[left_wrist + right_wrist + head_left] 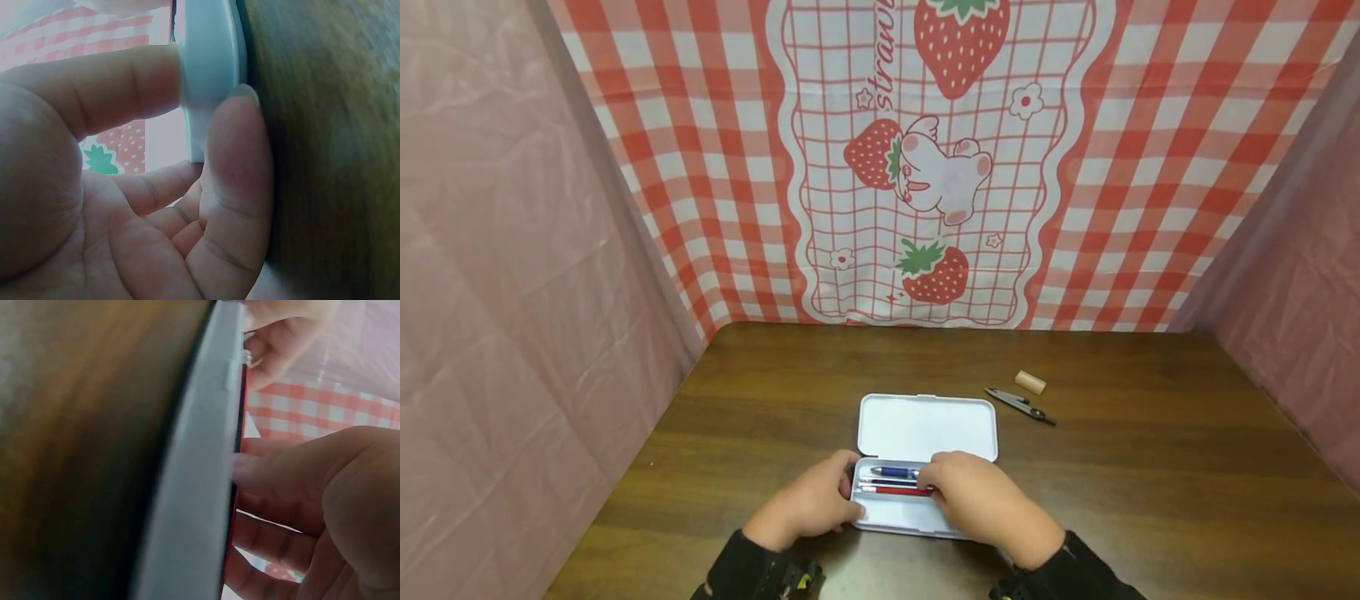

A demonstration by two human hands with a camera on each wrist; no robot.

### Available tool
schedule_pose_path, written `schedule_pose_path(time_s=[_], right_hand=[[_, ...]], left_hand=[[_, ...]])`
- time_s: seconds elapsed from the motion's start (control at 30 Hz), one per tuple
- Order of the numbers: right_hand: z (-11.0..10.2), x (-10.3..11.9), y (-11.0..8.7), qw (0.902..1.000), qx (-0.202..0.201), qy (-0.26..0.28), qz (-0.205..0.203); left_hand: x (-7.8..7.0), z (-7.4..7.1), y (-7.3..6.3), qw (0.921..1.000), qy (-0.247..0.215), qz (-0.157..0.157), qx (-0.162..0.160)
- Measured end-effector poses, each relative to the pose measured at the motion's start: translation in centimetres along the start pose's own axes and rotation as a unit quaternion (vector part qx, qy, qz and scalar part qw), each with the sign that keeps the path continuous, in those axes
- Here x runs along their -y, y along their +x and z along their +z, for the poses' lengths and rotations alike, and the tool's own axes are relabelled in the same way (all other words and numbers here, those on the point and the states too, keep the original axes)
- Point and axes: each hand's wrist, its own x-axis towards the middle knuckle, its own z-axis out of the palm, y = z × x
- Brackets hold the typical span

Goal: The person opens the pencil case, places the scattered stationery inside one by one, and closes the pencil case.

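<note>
A white pencil case [898, 517] lies on the table with its lid [925, 425] folded back. Inside it are a blue pen [891, 472], a thin dark pencil or pen [887, 482] and a red pencil [891, 491], side by side. My left hand [816, 500] grips the case's left end; the left wrist view shows fingers at its wall and rim. Over the right half, my right hand [973, 496] bends its fingers down and pinches the red pencil near its right end. That hand hides the right ends of all three.
Behind the case to the right, a pair of compasses [1021, 406] lies on the brown wooden table [760, 383]. Beyond it is a small beige cylindrical piece [1030, 382]. A checked strawberry cloth [925, 167] hangs at the back edge, with pink cloth [535, 250] at the sides.
</note>
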Motion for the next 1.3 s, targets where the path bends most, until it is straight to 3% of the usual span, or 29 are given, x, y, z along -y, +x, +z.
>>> schedule_pose_path(time_s=[0.3, 0.77, 0.97, 1.1, 1.3], right_hand=[[0.1, -0.3, -0.1, 0.9999, -0.013, -0.002, 0.000], [-0.4, -0.9, -0.1, 0.9984, 0.028, 0.021, 0.045], [-0.6, -0.9, -0.1, 0.9980, 0.025, 0.028, 0.050], [-1.4, -1.3, -0.4, 0.9980, 0.007, 0.031, 0.055], [-3.6, -2.7, -1.4, 0.9952, -0.063, 0.028, 0.069]], left_hand=[[0.0, 0.1, 0.1, 1.0000, 0.006, 0.003, -0.003], [-0.2, -0.1, 0.1, 1.0000, 0.007, -0.002, 0.001], [-0.1, -0.1, 0.1, 1.0000, 0.003, 0.002, 0.001], [-0.1, -0.2, 0.1, 1.0000, 0.000, 0.000, 0.003], [-0.2, -0.2, 0.1, 1.0000, 0.001, -0.004, 0.006]])
